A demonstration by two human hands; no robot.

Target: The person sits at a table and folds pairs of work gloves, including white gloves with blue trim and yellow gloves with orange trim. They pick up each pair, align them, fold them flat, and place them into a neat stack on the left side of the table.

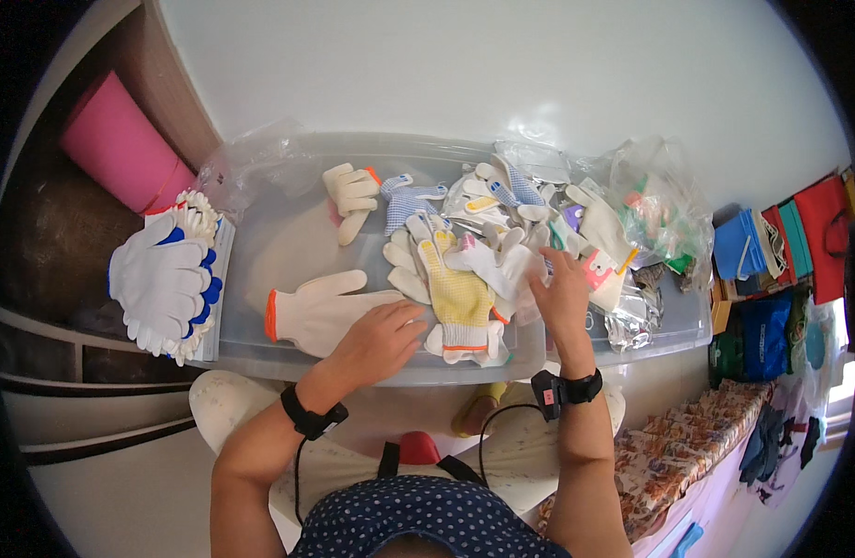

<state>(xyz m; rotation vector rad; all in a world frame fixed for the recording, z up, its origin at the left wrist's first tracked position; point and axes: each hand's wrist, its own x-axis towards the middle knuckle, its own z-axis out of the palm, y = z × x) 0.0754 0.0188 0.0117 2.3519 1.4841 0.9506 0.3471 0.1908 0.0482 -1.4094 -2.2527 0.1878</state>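
Observation:
My left hand point(389, 340) lies palm down over the finger end of a cream knit work glove point(323, 312) with an orange cuff edge. Its fingers are loosely extended and hide the glove's tips. My right hand point(564, 289) is over the right part of a glove pile, thumb and fingers apart, beside a white glove with a pink patch point(494, 261). Between my hands lies a yellow-dotted glove point(462, 286), its orange-edged cuff towards me. Behind it are a blue-dotted glove point(408, 204) and a cream glove point(351, 195) with an orange edge.
All this lies on translucent plastic bin lids point(249, 244). A stack of white and blue gloves point(164, 279) stands left, near a pink cylinder point(127, 146). Clear plastic bags point(654, 188) and silvery packets point(633, 317) lie right. A blue container point(738, 247) stands farther right.

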